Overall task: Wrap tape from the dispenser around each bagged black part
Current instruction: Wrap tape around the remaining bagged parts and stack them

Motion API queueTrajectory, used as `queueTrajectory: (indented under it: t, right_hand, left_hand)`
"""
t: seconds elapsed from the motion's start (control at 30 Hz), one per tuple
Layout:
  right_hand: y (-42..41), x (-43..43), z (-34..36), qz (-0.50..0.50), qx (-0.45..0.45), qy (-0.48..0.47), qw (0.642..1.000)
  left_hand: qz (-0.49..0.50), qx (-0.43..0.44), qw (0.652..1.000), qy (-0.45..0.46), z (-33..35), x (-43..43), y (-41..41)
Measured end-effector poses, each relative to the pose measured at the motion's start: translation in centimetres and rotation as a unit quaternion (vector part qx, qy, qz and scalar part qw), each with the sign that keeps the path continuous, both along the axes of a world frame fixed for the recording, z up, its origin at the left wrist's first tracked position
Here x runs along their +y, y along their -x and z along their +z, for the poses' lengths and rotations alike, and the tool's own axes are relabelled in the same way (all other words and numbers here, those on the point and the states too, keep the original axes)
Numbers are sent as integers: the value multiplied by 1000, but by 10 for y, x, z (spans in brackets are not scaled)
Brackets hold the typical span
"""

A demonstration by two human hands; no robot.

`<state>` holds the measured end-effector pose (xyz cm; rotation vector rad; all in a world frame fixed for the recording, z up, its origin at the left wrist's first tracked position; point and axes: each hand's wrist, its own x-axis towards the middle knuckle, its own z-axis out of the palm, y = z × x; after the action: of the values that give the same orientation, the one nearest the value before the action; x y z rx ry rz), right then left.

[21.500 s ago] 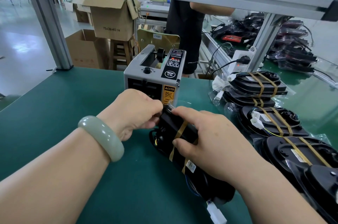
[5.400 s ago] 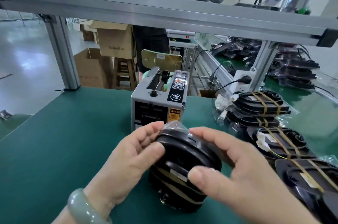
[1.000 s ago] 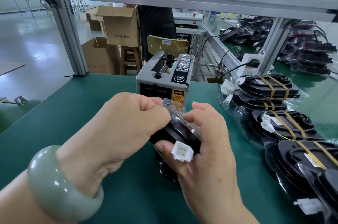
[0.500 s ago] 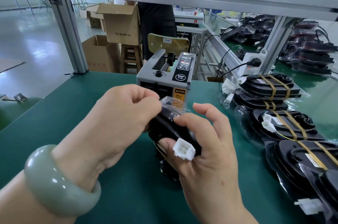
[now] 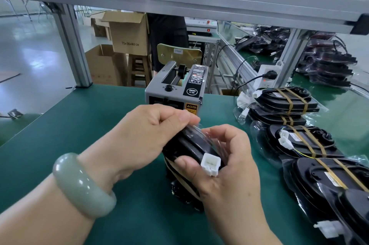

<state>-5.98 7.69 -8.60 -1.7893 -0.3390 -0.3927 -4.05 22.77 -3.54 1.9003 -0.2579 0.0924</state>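
- Centrally in the head view, the bagged black part [image 5: 187,145] stands on edge. Its lower end appears to rest on the green table [image 5: 79,124], at 6 o'clock of the tape dispenser [image 5: 175,89].
- The left grip [image 5: 147,136] comes in from 8 o'clock with its fingers curled tight. Thumb and forefinger pinch the clear bag film at the part's top edge.
- The right grip [image 5: 225,174] comes in from 5 o'clock and is curled round the part's right side. Its thumb lies just below the white connector [image 5: 210,163], and its fingers wrap over the far face.
- Tan tape bands [image 5: 173,168] cross the part's lower half.
- A pale green bangle [image 5: 81,184] sits on the left wrist.
- From 2 to 4 o'clock, taped parts [image 5: 289,103] lie overlapping in a row on the table.
- At 11 o'clock, beyond the table's edge, stand cardboard boxes [image 5: 129,33].
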Motion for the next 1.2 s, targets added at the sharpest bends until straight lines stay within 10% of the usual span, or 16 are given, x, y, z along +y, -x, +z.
queueTrajectory:
  t: [0.2,0.57,0.8,1.03,1.2]
  right_hand:
    - [-4,-8,-4,22,-10,9,1000]
    - [-8,-24,-16,21,17,178,984]
    - [-18,-40,37,-18,-19,450,892]
    - [-30,-35,33,8,34,492,870]
    - [-25,-38,37,62,56,466,881]
  left_hand:
    - [-81,-32,976,-202,20,16,-22]
    - [-11,89,986,138,-16,45,-20]
    - [142,121,968,169,-44,49,-22]
    - [92,-130,984,-79,-30,26,-17]
    - [-18,-86,977,-196,-40,7,-36]
